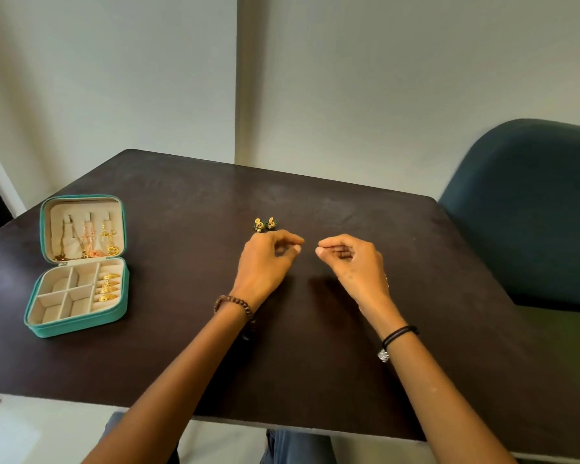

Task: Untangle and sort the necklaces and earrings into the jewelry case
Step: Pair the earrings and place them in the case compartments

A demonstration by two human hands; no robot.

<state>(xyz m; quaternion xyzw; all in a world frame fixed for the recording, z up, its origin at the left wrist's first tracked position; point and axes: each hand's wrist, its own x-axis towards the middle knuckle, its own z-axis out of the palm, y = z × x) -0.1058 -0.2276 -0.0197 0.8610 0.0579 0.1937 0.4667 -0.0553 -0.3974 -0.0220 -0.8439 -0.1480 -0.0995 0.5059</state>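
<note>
We are seated at a dark brown matte table (349, 209) whose far corner runs toward pale grey-green walls (114, 78), with a dark teal upholstered chair (533, 202) drawn up at its right edge. Near the table's left edge lies the open teal zip-round jewelry case with a beige lining (81, 324). Its long axis runs from us toward the wall, tray end nearest and lid end farthest, leaning a little to the right as it goes. Thin gold and pinkish chain necklaces (87, 239) hang lengthwise down the lid. Gold leaf-shaped earrings (107, 287) sit stacked in the tray's right-hand column. Two small gold-and-green stud earrings (264, 224) stand side by side on the bare table, just beyond our left hand (265, 259). Both that hand and our right hand (355, 266) hover mid-table, apart and facing each other. Each has its fingers curled in and thumb tip drawn up to forefinger tip, and we can make out nothing between them.
</note>
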